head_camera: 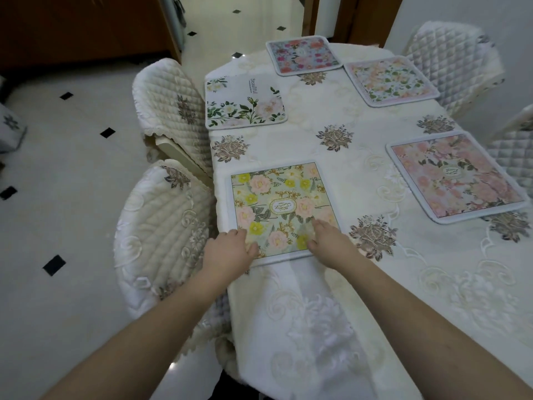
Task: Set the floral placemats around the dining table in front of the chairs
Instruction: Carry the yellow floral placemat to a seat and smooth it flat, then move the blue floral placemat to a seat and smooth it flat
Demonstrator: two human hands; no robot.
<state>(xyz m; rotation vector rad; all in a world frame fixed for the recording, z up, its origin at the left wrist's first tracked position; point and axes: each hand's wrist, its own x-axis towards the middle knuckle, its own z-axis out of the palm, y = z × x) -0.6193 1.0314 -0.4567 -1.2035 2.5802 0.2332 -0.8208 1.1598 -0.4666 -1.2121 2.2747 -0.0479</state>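
The green-and-yellow placemat [284, 210] lies flat on the counter [331, 313], at its left edge, directly in front of the nearer quilted chair [161, 238]. I judge it light, thin and fairly stiff, with a smooth printed face likely to slide readily on the embroidered cloth; it looks best handled by its near corners or bound border, or nudged with flat pressure from above. My left hand [227, 249] rests on the mat's near-left corner, fingers [236, 233] spread and lightly bent, thumb along the near edge; I cannot tell whether any finger hooks under the border. My right hand [327, 241] lies flat toward the mat's near-right corner, fingers extended and pressing down, gripping nothing. Beyond this mat, four others are laid: a white leafy placemat [245, 103] before the farther left chair [170, 108], one at the far end, and two along the opposite side.
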